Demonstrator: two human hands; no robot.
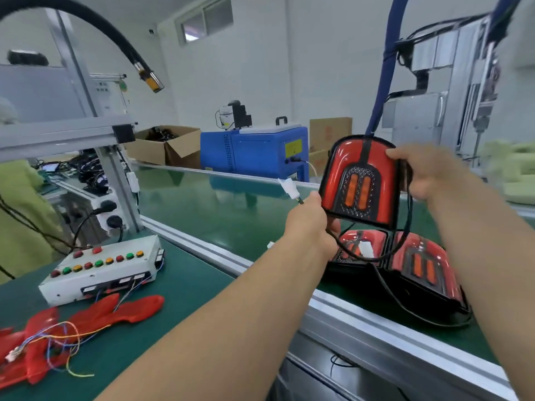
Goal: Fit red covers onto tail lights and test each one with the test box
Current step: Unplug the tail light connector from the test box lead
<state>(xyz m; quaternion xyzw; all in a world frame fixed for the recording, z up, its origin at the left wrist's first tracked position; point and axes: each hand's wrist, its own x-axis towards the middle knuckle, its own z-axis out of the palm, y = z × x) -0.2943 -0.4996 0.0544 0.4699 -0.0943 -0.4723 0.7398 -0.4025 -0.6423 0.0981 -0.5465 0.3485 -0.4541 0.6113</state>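
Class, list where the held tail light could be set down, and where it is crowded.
Free: the belt beyond the rail, left of the two lying tail lights; the mat between test box, covers and rail. Crowded: the covers tangled with wires, and the belt around those lights.

Both arms are bare: the left forearm (pixel 231 308) shows from 7 o'clock, the right forearm (pixel 477 256) from 5 o'clock. The left hand (pixel 311 224) and right hand (pixel 425 175) are bare too.
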